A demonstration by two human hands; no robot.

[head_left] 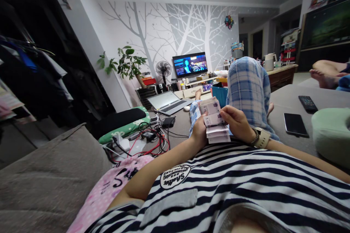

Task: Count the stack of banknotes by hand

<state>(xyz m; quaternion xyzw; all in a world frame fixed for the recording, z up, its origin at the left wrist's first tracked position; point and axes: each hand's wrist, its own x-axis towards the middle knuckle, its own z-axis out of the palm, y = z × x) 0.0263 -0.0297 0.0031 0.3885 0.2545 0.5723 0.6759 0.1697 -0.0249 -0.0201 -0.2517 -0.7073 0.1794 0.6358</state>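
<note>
Laptop (170, 103) beyond banknotes (213, 119); cables (153, 150) (tangled) left, phone (295, 124) right.

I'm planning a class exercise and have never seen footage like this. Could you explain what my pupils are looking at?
There is no machine here, just a person using two bare hands. The single picture comes from a camera on their head, looking forward and down, so their striped shirt fills the bottom. The left hand holds a bundle of banknotes; the right hand pinches the edge of a note. On the grey surface lie an open laptop, tangled cables, a phone and a remote.
</note>
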